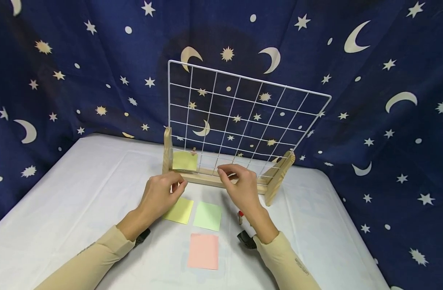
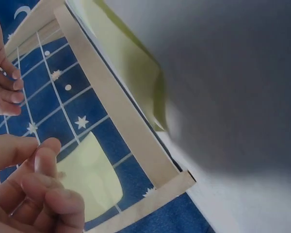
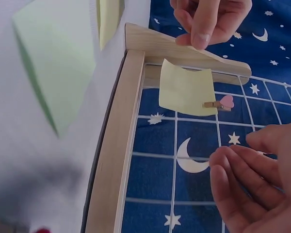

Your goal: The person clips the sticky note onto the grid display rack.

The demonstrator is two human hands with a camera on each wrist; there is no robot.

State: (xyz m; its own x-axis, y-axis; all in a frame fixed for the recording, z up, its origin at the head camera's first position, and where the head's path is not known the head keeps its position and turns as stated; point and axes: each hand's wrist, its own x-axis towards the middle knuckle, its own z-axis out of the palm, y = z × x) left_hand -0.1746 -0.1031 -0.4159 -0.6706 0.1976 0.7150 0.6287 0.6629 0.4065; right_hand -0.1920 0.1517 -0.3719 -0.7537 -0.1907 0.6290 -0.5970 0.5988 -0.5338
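Note:
A yellow sticky note (image 1: 184,160) hangs at the lower left of a white wire grid (image 1: 285,86), held by a small clothespin (image 3: 213,104) with a pink heart. My left hand (image 1: 161,191) hovers just in front of that note with its fingers loosely bent and nothing seen in them. To the right, my right hand (image 1: 241,185) is raised before the grid's lower middle, fingers relaxed and empty. Below the hands, another yellow note (image 1: 180,211), a green note (image 1: 208,216) and a pink note (image 1: 204,251) lie on the table.
A wooden stand (image 1: 280,177) carries the grid upright. Under my right wrist lies a small clothespin with a red top (image 1: 240,215), partly hidden. The white-covered table (image 1: 109,173) meets a dark blue star-and-moon cloth (image 1: 109,56) behind.

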